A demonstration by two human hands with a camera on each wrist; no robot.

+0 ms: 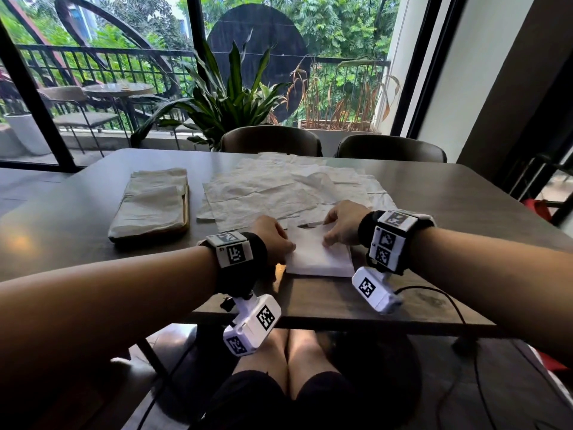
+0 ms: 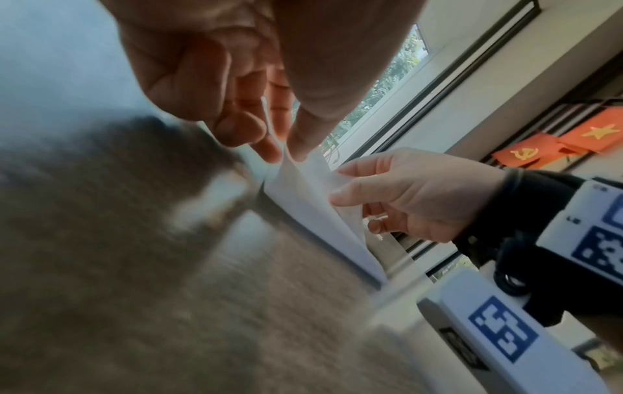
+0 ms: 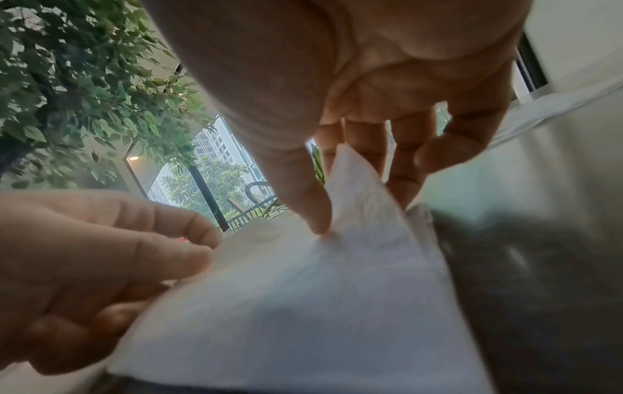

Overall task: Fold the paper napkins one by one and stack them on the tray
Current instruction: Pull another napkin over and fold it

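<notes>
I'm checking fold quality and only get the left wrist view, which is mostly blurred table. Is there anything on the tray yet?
Observer: Yes. The head view shows folded napkins stacked on the wooden tray, left of the hands.
Operator: Any unfolded ones left?
Observer: Several crumpled unfolded napkins lie spread across the table beyond the hands.
Operator: What is the right hand doing with the current one?
Observer: In the right wrist view the right hand pinches the upper layer of the white napkin between thumb and fingers, while the left hand pinches its opposite edge.
</notes>
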